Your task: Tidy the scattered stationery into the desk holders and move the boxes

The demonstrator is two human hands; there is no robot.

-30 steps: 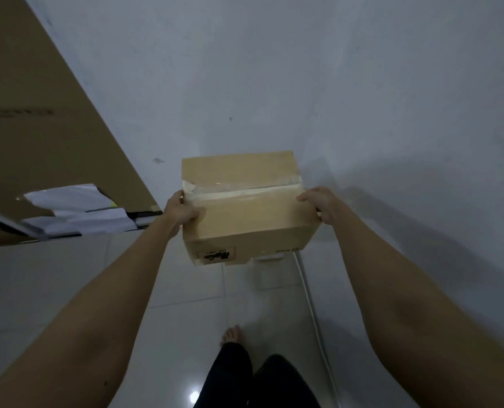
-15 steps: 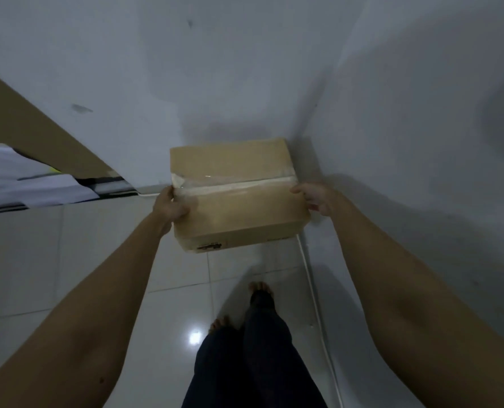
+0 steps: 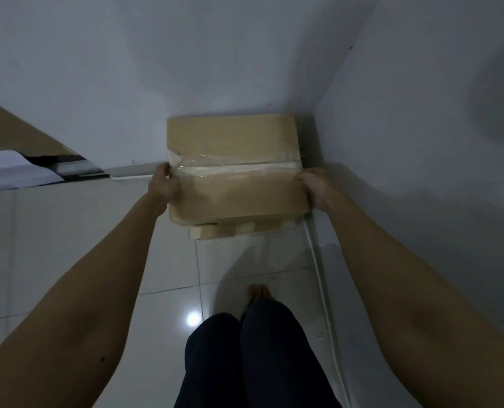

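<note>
A brown cardboard box (image 3: 233,142), taped across its top, sits low in the corner where two grey walls meet. My left hand (image 3: 164,184) grips its left side and my right hand (image 3: 314,187) grips its right side. Under its front edge a second, flatter cardboard piece (image 3: 239,229) sticks out on the floor. I cannot tell whether the box rests on it or hangs just above it.
White floor tiles (image 3: 97,245) spread out below, with my dark trouser legs (image 3: 245,357) and a bare foot (image 3: 258,291). A white cable (image 3: 318,269) runs along the right wall. At left lean a large cardboard sheet (image 3: 18,131) and white papers (image 3: 12,169).
The box has gone down and forward into the corner, with both hands still on its sides. The view has tilted down, and the flat cardboard under the box has come into sight.
</note>
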